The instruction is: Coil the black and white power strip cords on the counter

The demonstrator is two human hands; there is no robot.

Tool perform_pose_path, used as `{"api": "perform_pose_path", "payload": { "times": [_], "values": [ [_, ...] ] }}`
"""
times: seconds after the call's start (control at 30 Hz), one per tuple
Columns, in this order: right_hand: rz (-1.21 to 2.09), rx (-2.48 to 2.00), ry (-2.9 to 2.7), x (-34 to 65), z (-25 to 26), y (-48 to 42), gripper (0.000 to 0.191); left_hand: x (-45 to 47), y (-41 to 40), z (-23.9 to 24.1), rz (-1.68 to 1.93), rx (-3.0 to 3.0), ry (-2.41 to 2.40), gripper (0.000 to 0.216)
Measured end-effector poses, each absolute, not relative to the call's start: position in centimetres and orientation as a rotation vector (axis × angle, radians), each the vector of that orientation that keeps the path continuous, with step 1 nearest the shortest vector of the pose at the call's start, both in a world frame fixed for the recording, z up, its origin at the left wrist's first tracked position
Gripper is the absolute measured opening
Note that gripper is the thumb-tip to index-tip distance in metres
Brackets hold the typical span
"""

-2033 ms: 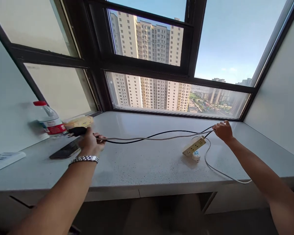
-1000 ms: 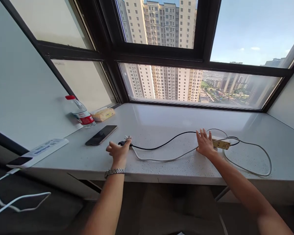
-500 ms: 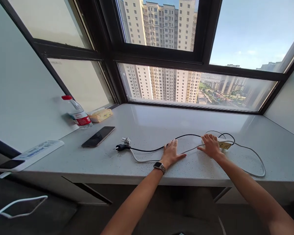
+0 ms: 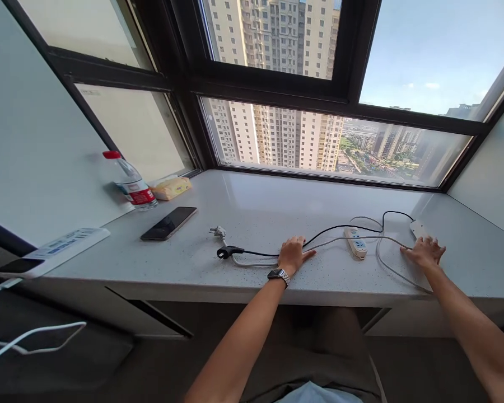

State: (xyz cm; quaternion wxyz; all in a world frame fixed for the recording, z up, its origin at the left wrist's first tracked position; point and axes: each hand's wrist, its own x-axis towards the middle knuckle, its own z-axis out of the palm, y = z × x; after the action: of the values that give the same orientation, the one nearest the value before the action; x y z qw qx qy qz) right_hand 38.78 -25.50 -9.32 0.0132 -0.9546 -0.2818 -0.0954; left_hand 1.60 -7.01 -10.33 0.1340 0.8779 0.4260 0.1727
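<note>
My left hand (image 4: 294,253), with a metal watch on the wrist, lies flat and open on the white windowsill counter (image 4: 277,207), pressing on a black cable (image 4: 331,229) and a grey cable (image 4: 252,262). The black plug (image 4: 224,252) and a grey plug (image 4: 217,230) lie to its left. My right hand (image 4: 424,252) rests open on the counter at the right, over the grey cable loop, next to a white device (image 4: 418,228). A small white power strip (image 4: 355,242) lies between my hands.
A dark phone (image 4: 168,223), a red-capped water bottle (image 4: 128,182) and a yellow packet (image 4: 171,188) sit at the left by the window. A long white power strip (image 4: 50,251) with a white cord (image 4: 29,338) lies on a lower ledge at far left.
My right hand slid right, off the power strip to the cable loop. The strip now lies between my hands, turned. The black plug has shifted right; my left hand stayed pressed on the cables.
</note>
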Motion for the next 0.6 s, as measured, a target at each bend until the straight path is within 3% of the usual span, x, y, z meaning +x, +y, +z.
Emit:
{"api": "perform_pose_path", "payload": {
  "times": [0.13, 0.3, 0.43, 0.6],
  "values": [
    [-0.311, -2.837, -1.126, 34.5, -9.3, -23.9, 0.08, 1.6, -7.0, -10.1, 0.481, 2.507, 1.166, 0.031],
    [-0.458, -2.237, -1.771, 23.5, -10.0, -19.2, 0.08, 1.7, -7.2, -8.8, 0.492, 2.401, 0.972, 0.036],
    [-0.509, -1.985, -1.554, 19.1, -9.6, -15.0, 0.07, 2.3, -7.6, -5.6, 0.489, 2.226, 0.748, 0.044],
    [-0.335, -1.731, -1.348, 18.5, -7.6, -12.2, 0.048, 3.7, -8.1, 0.8, 0.602, 1.45, 0.381, 0.043]
  ]
}}
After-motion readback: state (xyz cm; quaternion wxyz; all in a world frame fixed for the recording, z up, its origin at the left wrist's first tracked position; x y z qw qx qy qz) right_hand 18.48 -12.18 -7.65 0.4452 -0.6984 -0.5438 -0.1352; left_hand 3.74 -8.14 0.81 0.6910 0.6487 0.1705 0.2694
